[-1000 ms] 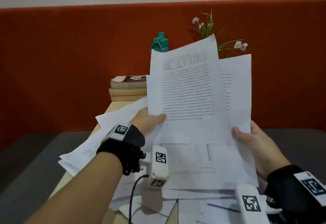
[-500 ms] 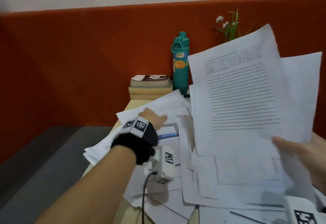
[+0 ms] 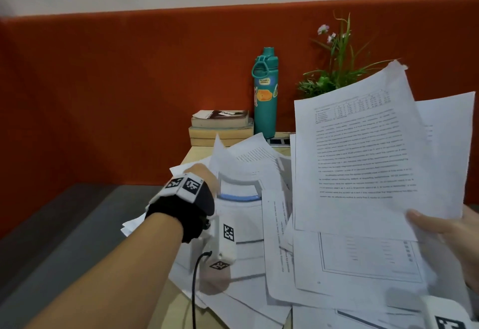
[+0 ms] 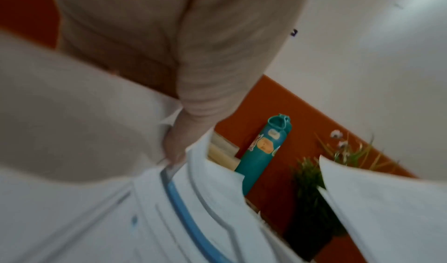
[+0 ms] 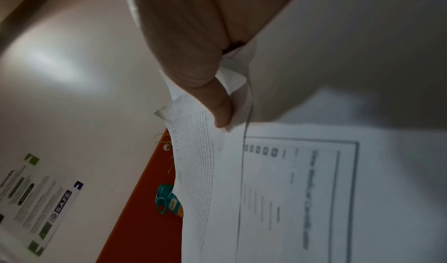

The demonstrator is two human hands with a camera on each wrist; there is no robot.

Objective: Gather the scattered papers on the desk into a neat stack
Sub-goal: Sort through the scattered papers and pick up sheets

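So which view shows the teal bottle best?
The head view: the teal bottle stands whole and sharp beside the books, stickers visible. The left wrist view shows it tilted and blurred, its base hidden by papers. The right wrist view shows only its cap and upper part past the held sheets.

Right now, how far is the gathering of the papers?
Partly done. The right hand holds a fanned, uneven bundle of sheets above the desk. The left hand pinches another sheet from the pile. Many loose papers remain scattered on the desk; no neat stack yet.
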